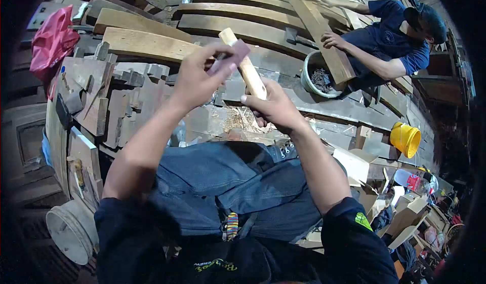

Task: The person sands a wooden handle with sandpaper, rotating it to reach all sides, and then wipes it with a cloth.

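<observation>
My right hand [277, 106] is wrapped round the lower end of a short pale wooden handle [251, 79], which tilts up and to the left above my lap. With bent fingers, my left hand [197, 76] grips a folded piece of reddish-brown sandpaper [240, 52]. The sandpaper lies against the handle near its upper end. Part of the sandpaper is hidden behind my left fingers. Below my hands, wood shavings [242, 119] are scattered on the boards.
A person [395, 43] at the upper right holds a plank [321, 35] over a bucket of dark metal pieces [307, 76]. A hammer [298, 39] lies on the boards. Around me are a yellow bucket [405, 139], a white bucket [68, 233], a pink bag [53, 43] and wood offcuts [129, 99].
</observation>
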Motion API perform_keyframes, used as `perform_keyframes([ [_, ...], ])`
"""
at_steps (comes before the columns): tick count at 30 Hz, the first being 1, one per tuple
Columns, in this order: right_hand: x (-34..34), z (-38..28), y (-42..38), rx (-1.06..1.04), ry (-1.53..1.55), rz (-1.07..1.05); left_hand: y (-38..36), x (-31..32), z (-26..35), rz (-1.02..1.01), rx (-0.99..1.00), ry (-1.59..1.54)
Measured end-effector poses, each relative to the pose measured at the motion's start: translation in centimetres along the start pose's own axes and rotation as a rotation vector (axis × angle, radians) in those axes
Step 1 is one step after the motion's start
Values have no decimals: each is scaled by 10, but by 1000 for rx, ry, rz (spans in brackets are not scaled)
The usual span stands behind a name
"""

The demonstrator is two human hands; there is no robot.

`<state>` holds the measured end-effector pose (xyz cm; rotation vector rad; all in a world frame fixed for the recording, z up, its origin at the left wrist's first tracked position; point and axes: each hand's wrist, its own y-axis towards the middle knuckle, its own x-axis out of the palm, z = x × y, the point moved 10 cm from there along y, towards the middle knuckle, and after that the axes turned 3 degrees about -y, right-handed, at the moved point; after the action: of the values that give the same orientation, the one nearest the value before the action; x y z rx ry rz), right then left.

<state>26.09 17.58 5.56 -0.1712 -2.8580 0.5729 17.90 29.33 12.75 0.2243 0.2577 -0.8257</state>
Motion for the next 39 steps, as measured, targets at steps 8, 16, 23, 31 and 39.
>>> perform_keyframes([
  [8, -1, 0, -2, 13, 7, -9, 0, -6, -4, 80, -13, -36],
  [16, 3, 0, -1, 4, 92, -41, 0, 1, -12, -6, -78, -119],
  [23, 4, 4, 0, 19, 137, -87, 0, 1, -10, -7, -94, -116],
  [31, 8, 13, -4, 111, 241, -136, -3, 8, -12, -101, -130, -168],
  [39, 14, 13, -7, 164, 450, -213, -1, 2, -7, 4, -97, -190],
])
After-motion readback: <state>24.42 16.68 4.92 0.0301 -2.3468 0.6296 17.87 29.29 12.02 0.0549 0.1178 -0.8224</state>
